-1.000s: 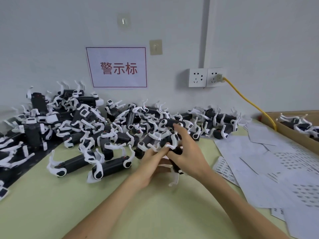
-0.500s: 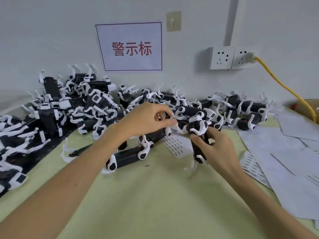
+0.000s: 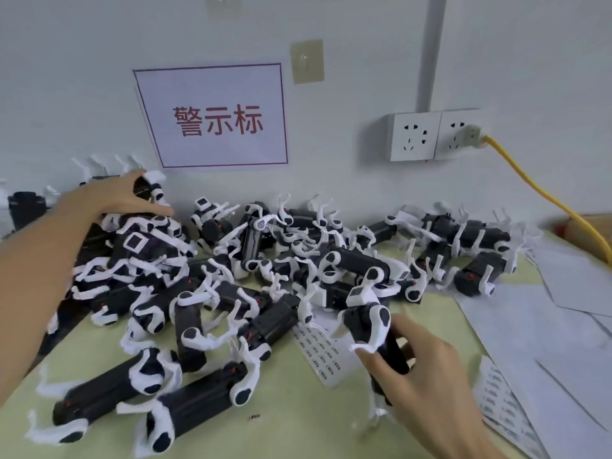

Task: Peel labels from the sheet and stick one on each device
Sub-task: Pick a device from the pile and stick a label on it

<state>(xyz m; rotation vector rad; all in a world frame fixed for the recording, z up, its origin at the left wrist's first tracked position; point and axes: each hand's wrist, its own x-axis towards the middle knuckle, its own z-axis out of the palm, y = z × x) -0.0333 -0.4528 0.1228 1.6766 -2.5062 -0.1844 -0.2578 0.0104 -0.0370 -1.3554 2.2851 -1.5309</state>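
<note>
Low on the right of the table (image 3: 298,425), the right hand (image 3: 427,376) grips one device (image 3: 371,329) by its black body, fingers and thumb curled round it, holding it upright with its white legs splayed. Just left of that grip a label sheet (image 3: 319,347) lies flat, its far edge tucked under the pile of devices (image 3: 265,276). Well off to the left and behind, the left hand (image 3: 116,198) reaches over the top of the pile, fingers and thumb curled round a second device (image 3: 150,187) near the wall. This looks like the gap between labels: one unit in hand, another being fetched or set aside. Next, a label has to be peeled, which needs the left hand free and at the sheet. Tangled legs in the pile could snag a lift. Right of the grip lie loose backing papers (image 3: 546,326) and further sheets (image 3: 500,405); beyond them, a yellow cable (image 3: 546,197) runs from a wall socket (image 3: 433,135).
</note>
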